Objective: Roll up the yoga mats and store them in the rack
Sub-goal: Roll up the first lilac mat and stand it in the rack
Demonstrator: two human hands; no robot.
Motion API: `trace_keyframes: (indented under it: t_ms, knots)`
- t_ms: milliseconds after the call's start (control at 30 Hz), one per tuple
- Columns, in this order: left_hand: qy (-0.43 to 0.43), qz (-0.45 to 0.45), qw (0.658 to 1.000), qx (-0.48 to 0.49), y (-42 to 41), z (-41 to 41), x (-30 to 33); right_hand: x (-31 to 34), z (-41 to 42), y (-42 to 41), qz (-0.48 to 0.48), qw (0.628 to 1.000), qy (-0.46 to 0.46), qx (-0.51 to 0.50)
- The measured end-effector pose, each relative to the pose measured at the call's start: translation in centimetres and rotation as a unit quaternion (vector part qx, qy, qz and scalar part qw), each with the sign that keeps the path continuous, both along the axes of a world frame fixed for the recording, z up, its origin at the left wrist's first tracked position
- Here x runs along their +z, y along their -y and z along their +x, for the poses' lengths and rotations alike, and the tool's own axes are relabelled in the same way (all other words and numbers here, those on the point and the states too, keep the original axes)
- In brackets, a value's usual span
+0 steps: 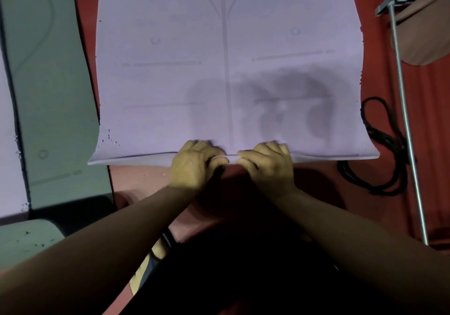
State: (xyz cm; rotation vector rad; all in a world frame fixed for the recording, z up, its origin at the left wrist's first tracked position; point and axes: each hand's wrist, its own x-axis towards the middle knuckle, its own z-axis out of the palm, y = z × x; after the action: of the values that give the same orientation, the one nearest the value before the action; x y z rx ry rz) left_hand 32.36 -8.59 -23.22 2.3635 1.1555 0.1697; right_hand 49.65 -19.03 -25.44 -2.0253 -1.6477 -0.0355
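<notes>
A lilac yoga mat point(170, 71) with faint alignment lines lies flat on the red floor, stretching away from me. Its near edge is folded over into a low first fold across the whole width. My left hand point(194, 166) and my right hand point(265, 166) sit side by side at the middle of that edge, fingers curled over the fold and thumbs under it. A grey-green mat point(53, 95) lies flat to the left, partly over another pale lilac mat point(7, 144) at the frame's left edge. No rack can be made out.
A black cord point(384, 149) lies looped on the red floor point(379, 83) right of the mat. A thin metal rod point(406, 119) on a frame runs down the right side, with a brown seat-like pad point(421, 34) behind it. A pink mat point(136, 180) lies under my forearms.
</notes>
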Motion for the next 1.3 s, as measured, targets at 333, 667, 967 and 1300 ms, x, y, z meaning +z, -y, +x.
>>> trace_keyframes:
  t_ms: [333,667,967,1300]
  knots:
    - [-0.024,0.041,0.999,0.013,-0.9,0.5,-0.2,-0.7,-0.6,-0.9,-0.150,0.971,0.186,-0.026]
    - [-0.128,0.161,0.974,-0.096,-1.2,0.4,-1.2,0.0,-0.2,-2.2,-0.196,0.972,0.120,-0.039]
    - [-0.148,0.208,0.954,-0.155,-3.5,0.6,-1.4,-1.1,3.8,-2.4,-0.033,0.974,0.198,0.105]
    - [0.001,0.044,0.967,-0.253,-6.1,-2.4,-0.4,0.1,5.2,-1.6,-0.083,0.972,0.133,0.174]
